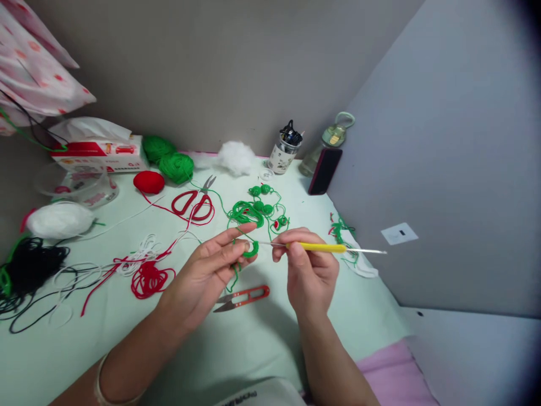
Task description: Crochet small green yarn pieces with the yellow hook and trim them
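Note:
Between thumb and fingers, my left hand [215, 256] pinches a small curved piece of green crochet [252, 250]. A green yarn strand runs over its raised forefinger. My right hand [310, 270] grips a crochet hook [319, 247] by its yellow handle. The hook's thin metal shaft points left and meets the green piece; whether its tip is inside a stitch is too small to tell. Another metal end sticks out to the right. Just below the hands lie orange-handled thread snips [243, 298]. Behind them sits a loose coil of green yarn [245, 213] beside small green crocheted balls [262, 208].
Red-handled scissors [193, 206], green yarn balls [176, 167], a red ball [149, 182], white yarn [61, 219] and tangled black yarn [31, 268] lie left. White stuffing [236, 158], a pen cup [284, 155], a bottle [310, 163] and a phone [325, 172] stand along the back wall.

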Available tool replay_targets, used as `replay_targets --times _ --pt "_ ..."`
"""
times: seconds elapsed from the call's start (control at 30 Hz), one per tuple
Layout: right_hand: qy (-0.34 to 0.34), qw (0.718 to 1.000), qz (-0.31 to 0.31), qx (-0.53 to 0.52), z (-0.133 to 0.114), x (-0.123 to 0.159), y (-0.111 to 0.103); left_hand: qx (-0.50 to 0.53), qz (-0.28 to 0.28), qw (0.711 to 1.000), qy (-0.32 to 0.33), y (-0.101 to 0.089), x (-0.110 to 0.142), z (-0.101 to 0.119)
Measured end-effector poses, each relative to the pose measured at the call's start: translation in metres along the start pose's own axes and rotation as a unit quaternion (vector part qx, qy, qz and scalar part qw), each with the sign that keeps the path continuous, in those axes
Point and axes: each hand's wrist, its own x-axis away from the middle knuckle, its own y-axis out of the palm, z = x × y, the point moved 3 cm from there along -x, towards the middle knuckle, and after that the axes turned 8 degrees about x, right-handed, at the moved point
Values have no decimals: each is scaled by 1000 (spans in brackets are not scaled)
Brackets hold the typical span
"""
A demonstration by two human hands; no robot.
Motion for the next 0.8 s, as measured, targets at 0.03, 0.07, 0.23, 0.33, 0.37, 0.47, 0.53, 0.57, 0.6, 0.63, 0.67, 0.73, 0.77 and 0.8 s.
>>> replay_targets --times 0.03,0.07,0.23,0.33,0.37,0.47,0.53,0.57,0.6,0.63,0.67,0.73,0.77,0.8 --pt "26 999 -13 -35 1 -1 1 -10 -1 1000 9 0 1 1" --pt "42 997 -30 -57 2 -2 3 -23 -2 1000 19 1 1 2" --pt "42 996 -58 -56 6 0 8 -71 -7 997 41 5 3 1" --pt "60 995 -54 -65 9 0 7 -68 -7 997 23 4 4 0" --pt "67 994 -51 -69 9 0 6 -60 -9 998 14 4 4 0" --pt "81 994 -34 -70 10 -2 1 -17 -23 999 -16 4 5 1" --pt "91 993 -22 -68 11 -4 -2 2 -36 999 -33 5 5 2" --pt "100 992 -18 -71 11 -6 -3 3 -40 999 -36 6 4 3" --pt "112 991 -17 -78 12 -6 -4 -1 -42 999 -35 6 4 4" --pt "127 988 -18 -87 13 -7 -4 -8 -41 999 -29 6 4 5" --pt "140 985 -22 -99 13 -7 -4 -19 -39 999 -18 6 4 5" --pt "145 982 -43 -113 13 -6 -1 -54 -31 998 18 5 3 5" --pt "130 984 -58 -108 12 -5 1 -77 -25 996 40 5 3 5" --pt "105 988 -72 -88 10 -4 3 -101 -19 993 61 4 4 4"
